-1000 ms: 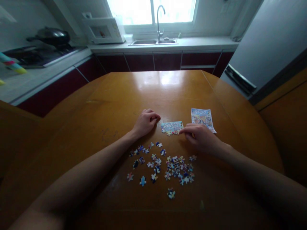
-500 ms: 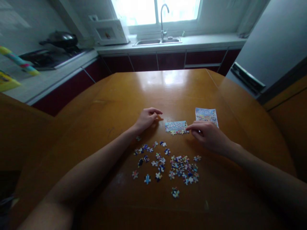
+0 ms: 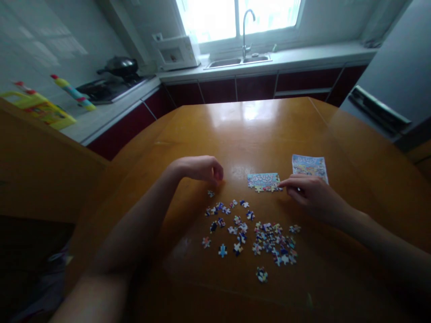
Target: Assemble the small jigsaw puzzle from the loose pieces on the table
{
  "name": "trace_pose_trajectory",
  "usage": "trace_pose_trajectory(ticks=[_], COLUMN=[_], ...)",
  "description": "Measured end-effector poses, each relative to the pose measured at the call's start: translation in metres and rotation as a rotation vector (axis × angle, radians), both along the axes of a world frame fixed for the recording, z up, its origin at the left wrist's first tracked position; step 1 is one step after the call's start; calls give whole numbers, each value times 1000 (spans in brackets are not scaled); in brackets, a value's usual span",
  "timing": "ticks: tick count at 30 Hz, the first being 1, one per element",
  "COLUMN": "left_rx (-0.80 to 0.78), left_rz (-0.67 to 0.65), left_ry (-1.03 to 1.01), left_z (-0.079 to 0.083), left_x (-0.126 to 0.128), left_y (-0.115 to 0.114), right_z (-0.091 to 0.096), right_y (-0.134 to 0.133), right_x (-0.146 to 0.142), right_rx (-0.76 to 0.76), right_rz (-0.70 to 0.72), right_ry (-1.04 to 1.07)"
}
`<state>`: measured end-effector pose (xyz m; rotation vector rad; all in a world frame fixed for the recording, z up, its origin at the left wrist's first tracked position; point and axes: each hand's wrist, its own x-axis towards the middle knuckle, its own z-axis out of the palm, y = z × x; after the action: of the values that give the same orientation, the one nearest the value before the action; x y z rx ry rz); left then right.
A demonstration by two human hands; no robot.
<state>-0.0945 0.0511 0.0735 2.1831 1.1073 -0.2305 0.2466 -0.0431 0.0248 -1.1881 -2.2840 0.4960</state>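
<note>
A partly assembled jigsaw puzzle (image 3: 263, 180) lies flat on the table, its lower edge ragged. My right hand (image 3: 311, 193) reaches it from the right; the index fingertip rests at its right edge, with the thumb apart below. My left hand (image 3: 204, 168) is left of the puzzle, wrist bent and fingers curled down together. Whether anything is between those fingers is hidden. A single puzzle piece (image 3: 211, 193) lies just below the left hand. Nearer me are several loose pieces (image 3: 242, 227) and a denser pile of puzzle pieces (image 3: 274, 240).
A printed picture sheet (image 3: 310, 165) lies behind my right hand, partly covered by it. The brown wooden table (image 3: 235, 134) has a rounded outline. Beyond it are a sink (image 3: 224, 63), a microwave (image 3: 178, 53), a wok (image 3: 121, 66) and a yellow jug (image 3: 47, 112).
My left hand has gone from stretched fingers near the puzzle to curled fingers, farther left and nearer the single piece. My right hand stays at the puzzle's edge. The camera view has turned left.
</note>
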Motion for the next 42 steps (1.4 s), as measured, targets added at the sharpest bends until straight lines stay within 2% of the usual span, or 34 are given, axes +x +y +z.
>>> trace_pose_trajectory(ticks=[4, 9, 13, 21, 24, 27, 31, 38, 42], left_rx=[32, -6, 51, 165, 155, 168, 191, 19, -36], left_rz=[-56, -157, -110, -159, -147, -81, 94, 315, 453], left_ry=[129, 44, -45, 104, -13, -243, -577, -704, -877], left_z=[0, -10, -12, -4, 1, 0, -12, -30, -39], left_x=[-5, 2, 6, 8, 14, 27, 45, 62, 77], left_y=[-11, -21, -27, -30, -27, -25, -25, -33, -48], right_z=[0, 0, 0, 1, 0, 0, 1, 1, -2], right_y=[-1, -1, 0, 0, 0, 1, 1, 2, -1], right_x=[0, -1, 0, 1, 0, -1, -1, -2, -10], right_rx=[-7, -15, -18, -23, -26, -27, -22, -17, 7], right_rz=[-1, 1, -8, -10, -11, -3, -2, 4, -46], right_ry=[-11, -8, -11, -2, 2, -1, -10, 25, 147])
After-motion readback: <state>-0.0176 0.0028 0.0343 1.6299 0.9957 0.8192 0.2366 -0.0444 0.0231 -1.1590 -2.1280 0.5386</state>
